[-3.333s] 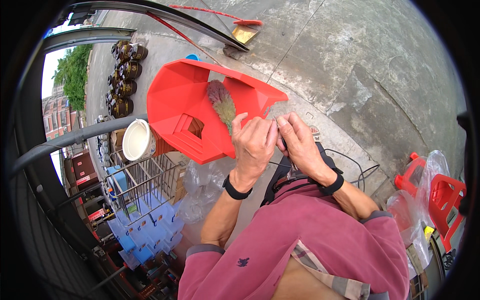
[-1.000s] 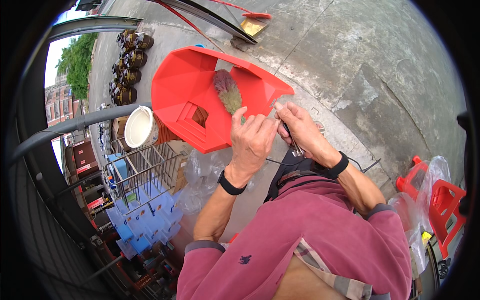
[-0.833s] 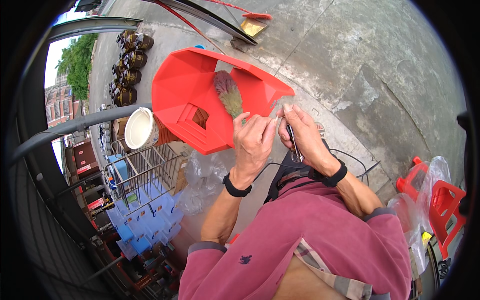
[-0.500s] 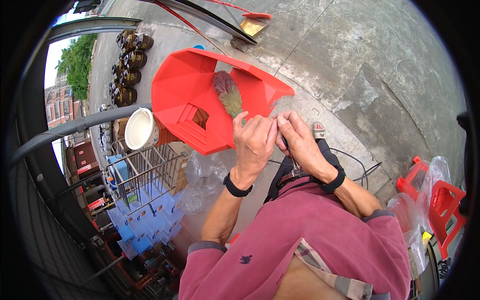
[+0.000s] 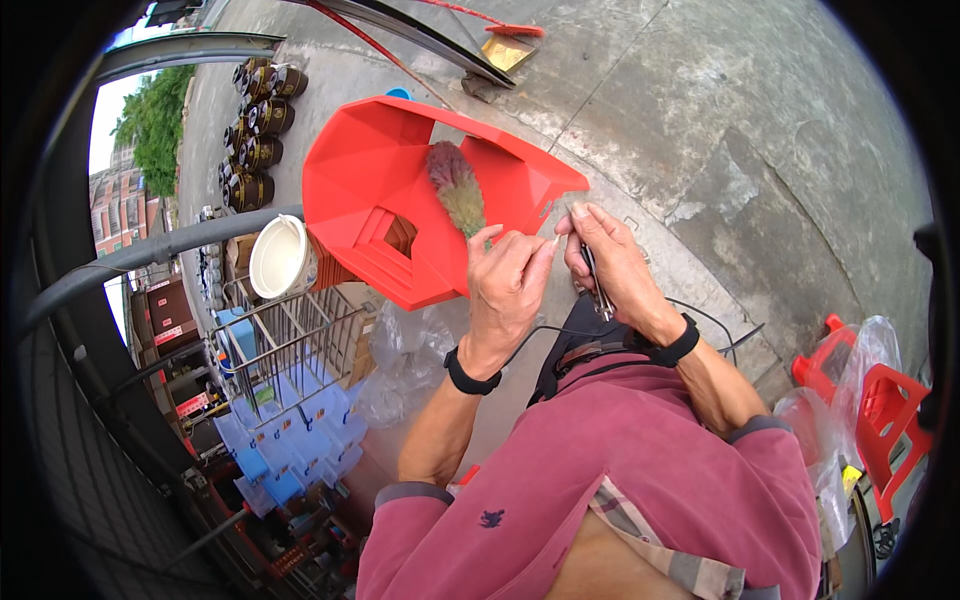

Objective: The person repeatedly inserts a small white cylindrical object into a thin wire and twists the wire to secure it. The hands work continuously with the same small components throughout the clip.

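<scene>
My left hand (image 5: 508,278) is closed, its thumb and forefinger pinched together, with a tiny pale bit at their tips that I cannot make out. Against the palm of my right hand (image 5: 618,262) lies a slim metal hand tool (image 5: 600,290) with dark and shiny parts; its exact kind is hidden by the fingers. The two hands are slightly apart at the near right edge of a large, angular red plastic piece (image 5: 350,180). On that piece rests a fluffy duster (image 5: 458,190), purple at one end and greenish at the other, just beyond my left hand.
A cream bucket (image 5: 279,257) stands left, above a wire rack (image 5: 300,345) and blue clear bins (image 5: 300,440). Brown pots (image 5: 262,155) line the far left. Red plastic stools (image 5: 885,420) and clear plastic sheeting are at right. A dustpan (image 5: 508,52) lies ahead. A black cable (image 5: 715,325) crosses the floor.
My hands have drawn apart: the right moved right and slightly up, baring more of the metal tool. My left hand stays nearly in place. The duster and red piece have not moved.
</scene>
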A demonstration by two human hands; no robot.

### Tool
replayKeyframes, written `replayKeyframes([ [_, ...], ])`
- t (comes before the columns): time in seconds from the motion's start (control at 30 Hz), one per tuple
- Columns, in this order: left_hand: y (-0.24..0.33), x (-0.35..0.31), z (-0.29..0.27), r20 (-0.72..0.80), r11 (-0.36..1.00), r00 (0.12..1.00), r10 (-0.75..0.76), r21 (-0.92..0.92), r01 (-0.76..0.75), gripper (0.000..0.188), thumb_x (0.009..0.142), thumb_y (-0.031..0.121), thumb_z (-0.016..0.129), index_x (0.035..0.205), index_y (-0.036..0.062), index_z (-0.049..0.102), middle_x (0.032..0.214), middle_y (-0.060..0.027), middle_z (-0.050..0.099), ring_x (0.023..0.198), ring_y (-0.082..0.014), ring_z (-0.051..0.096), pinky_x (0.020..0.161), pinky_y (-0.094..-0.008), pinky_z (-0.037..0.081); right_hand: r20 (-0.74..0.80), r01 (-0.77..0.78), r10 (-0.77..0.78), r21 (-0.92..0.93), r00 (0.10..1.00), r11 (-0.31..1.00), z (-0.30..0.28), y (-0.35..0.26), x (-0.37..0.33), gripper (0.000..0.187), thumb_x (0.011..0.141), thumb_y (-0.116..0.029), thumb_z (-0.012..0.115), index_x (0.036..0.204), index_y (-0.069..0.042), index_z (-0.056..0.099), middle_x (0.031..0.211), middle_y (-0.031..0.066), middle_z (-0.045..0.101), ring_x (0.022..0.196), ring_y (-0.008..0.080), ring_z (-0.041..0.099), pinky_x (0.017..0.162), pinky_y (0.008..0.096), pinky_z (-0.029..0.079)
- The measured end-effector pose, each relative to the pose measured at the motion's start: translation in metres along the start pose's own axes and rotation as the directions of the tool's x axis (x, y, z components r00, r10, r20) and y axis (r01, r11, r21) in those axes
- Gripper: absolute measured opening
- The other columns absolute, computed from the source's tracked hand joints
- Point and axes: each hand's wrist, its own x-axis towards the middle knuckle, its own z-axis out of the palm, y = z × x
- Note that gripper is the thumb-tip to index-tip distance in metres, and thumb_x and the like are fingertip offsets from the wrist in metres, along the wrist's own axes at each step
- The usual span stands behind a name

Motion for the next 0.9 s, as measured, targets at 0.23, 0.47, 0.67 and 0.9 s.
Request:
replayKeyframes([
  [0.23,-0.001,-0.001,0.005,-0.039,0.999,0.999,-0.034,0.015,0.035,0.009,0.095,0.006,0.076,0.09,0.0075,0.069,0.074,-0.0029,0.064,0.069,-0.0234,0.063,0.101,-0.0446,0.045,0.011,0.062,-0.062,-0.043,0.998,0.997,0.006,0.004,-0.014,0.035,0.118,-0.039,0.045,0.125,-0.007,0.059,0.07,-0.0015,0.052,0.054,0.0067,0.041,0.05,0.0228,0.034],
  [0.47,-0.001,0.0,0.007,-0.028,0.961,0.993,0.119,0.255,-0.108,0.01,0.089,0.003,0.078,0.09,0.0059,0.068,0.077,-0.0045,0.065,0.072,-0.0236,0.065,0.102,-0.0478,0.046,0.009,0.071,-0.071,-0.113,0.997,0.991,0.012,0.015,-0.019,0.034,0.118,-0.038,0.046,0.123,-0.007,0.058,0.071,-0.0024,0.052,0.056,0.0051,0.043,0.051,0.0216,0.034],
  [0.67,0.004,0.003,0.005,0.016,0.931,0.986,0.166,0.328,-0.162,0.011,0.087,0.004,0.077,0.09,0.0057,0.067,0.077,-0.0058,0.063,0.072,-0.0242,0.065,0.104,-0.0496,0.046,-0.03,0.208,-0.248,-0.45,0.968,0.869,0.013,0.016,-0.017,0.03,0.118,-0.031,0.049,0.111,-0.004,0.06,0.069,-0.0017,0.052,0.059,0.006,0.043,0.054,0.0261,0.037],
  [0.9,0.007,0.003,0.001,0.1,0.898,0.976,0.192,0.383,-0.216,0.011,0.087,0.006,0.077,0.088,0.0067,0.066,0.076,-0.0056,0.059,0.071,-0.0237,0.063,0.105,-0.0495,0.046,-0.025,0.28,-0.358,-0.574,0.933,0.769,0.01,0.019,-0.011,0.029,0.117,-0.028,0.049,0.105,-0.003,0.059,0.067,-0.0014,0.051,0.059,0.0075,0.043,0.054,0.0285,0.037],
])
